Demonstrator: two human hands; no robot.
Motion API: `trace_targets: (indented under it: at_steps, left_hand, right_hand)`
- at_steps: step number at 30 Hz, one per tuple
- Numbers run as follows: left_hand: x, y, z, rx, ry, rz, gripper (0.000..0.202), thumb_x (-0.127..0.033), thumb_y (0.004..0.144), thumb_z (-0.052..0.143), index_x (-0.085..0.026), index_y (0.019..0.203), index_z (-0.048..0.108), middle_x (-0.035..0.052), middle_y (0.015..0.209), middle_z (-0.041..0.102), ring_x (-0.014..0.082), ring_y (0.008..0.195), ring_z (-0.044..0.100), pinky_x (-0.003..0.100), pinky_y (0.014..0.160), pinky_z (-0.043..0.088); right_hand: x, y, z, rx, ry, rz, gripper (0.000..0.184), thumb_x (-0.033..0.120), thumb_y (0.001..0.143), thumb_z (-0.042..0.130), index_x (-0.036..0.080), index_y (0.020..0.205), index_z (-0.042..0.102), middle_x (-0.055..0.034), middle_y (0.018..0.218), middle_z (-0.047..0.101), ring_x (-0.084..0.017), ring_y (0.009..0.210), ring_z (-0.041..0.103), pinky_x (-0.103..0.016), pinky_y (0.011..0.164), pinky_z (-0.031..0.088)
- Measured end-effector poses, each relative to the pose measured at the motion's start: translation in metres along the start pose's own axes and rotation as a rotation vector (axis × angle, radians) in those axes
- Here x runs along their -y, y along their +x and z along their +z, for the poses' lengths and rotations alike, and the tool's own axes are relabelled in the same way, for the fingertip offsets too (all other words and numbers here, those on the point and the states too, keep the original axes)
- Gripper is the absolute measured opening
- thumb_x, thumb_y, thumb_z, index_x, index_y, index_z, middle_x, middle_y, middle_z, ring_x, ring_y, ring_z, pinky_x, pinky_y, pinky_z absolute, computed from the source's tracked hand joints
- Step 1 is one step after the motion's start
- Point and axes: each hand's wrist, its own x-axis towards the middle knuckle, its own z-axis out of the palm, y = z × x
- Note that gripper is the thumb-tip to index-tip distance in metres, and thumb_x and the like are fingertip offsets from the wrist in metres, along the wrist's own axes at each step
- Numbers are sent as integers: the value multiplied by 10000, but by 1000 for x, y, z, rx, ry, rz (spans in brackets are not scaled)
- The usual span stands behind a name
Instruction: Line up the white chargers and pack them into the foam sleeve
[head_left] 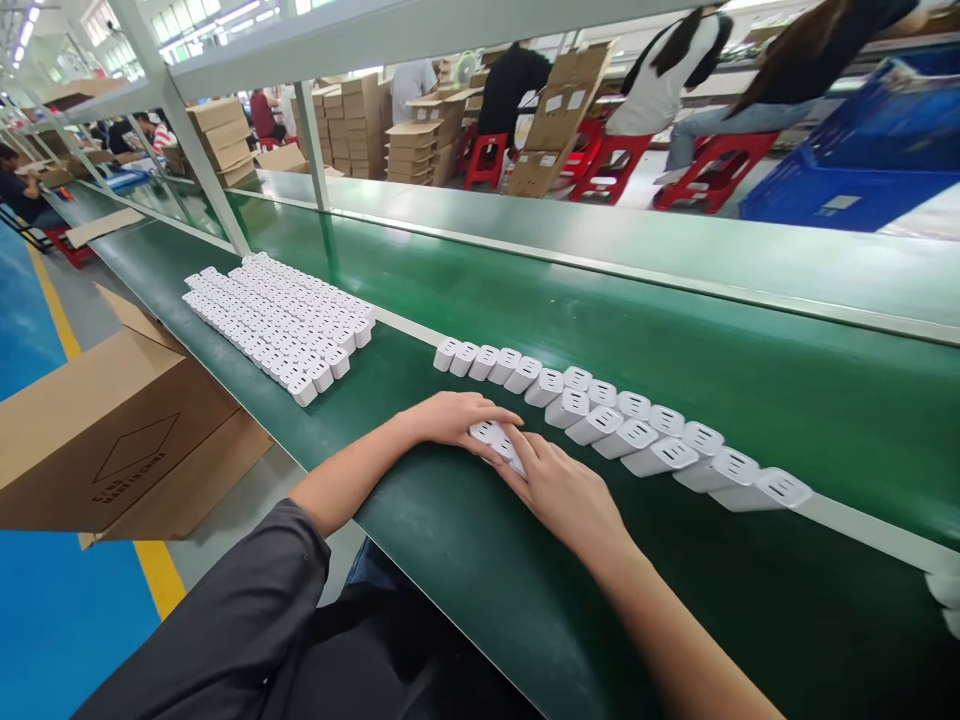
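Note:
Both my hands meet over a few small white chargers [491,437] lying on the green belt [675,340]. My left hand [454,415] lies over them from the left, fingers curled round their far side. From the right, my right hand [559,490] presses its fingers against the same chargers. A long row of white chargers [622,425] runs along the belt just beyond my hands, from the middle off to the right. A dense block of white chargers [281,320] stands further left on the belt.
An open cardboard box [112,430] stands on the floor at my left, by a yellow floor line. A shelf frame post [202,165] rises behind the belt. Beyond it are stacked cartons, red stools, blue crates [862,150] and several seated people.

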Motion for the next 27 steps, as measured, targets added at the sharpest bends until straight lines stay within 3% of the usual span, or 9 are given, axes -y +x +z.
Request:
trace_targets:
  at_steps: [4,7,9,13,17,21,24,27]
  left_hand:
    - [18,-14,-16,-23,27,-94,665,-595,819,701,-244,1366,562,48,1263,668,222,1174,595,295,966,462]
    - [37,-29,-29,-120,117,-130,641,-594,764,748,-268,1301,619,25,1189,708,207,1088,646,288,971,468]
    - [49,-40,-38,-214,177,-169,605,-587,768,739,-265,1270,639,35,1157,720,230,1098,646,346,1040,439]
    - [62,-54,-47,-509,297,-249,562,-594,885,566,-215,1299,606,105,1267,665,295,1281,528,503,1194,254]
    - [62,-56,-35,-729,370,-225,631,-664,930,377,-179,1253,622,123,1220,677,285,1245,543,482,1205,248]
    - [65,-59,-28,-882,412,-214,692,-687,947,244,-182,1223,628,117,1163,695,272,1202,562,463,1179,293]
    - [71,-67,-33,-963,426,-268,642,-630,980,216,-184,1211,616,118,1141,698,261,1161,573,453,1126,353]
    - [74,-72,-40,-1007,415,-351,517,-513,1018,256,-173,1222,587,121,1151,687,243,1129,581,428,1062,409]
  right_hand:
    - [14,34,5,199,50,66,456,369,1026,421,113,1389,521,-130,1062,707,-251,926,692,-318,657,506]
    - [32,64,7,336,106,128,504,400,1026,409,156,1465,452,-144,1175,673,-264,1034,662,-331,748,517]
    - [46,86,9,374,165,151,543,427,1035,369,184,1521,377,-147,1230,649,-276,1094,637,-350,801,517]
    - [67,135,20,375,297,180,503,398,1029,375,223,1500,407,-140,1309,610,-283,1166,596,-375,885,502]
    - [81,178,38,380,338,188,401,230,1011,344,202,1342,569,-142,1303,622,-262,1139,606,-361,874,509]
    - [92,204,45,360,387,176,424,172,995,327,166,1347,564,-174,1359,589,-285,1203,568,-404,909,509]
    - [85,210,37,320,440,113,445,234,989,416,212,1427,493,-133,1475,504,-277,1293,505,-418,1005,468]
    - [57,204,24,246,516,128,465,309,1004,437,195,1455,451,-116,1480,500,-237,1335,478,-366,1064,424]
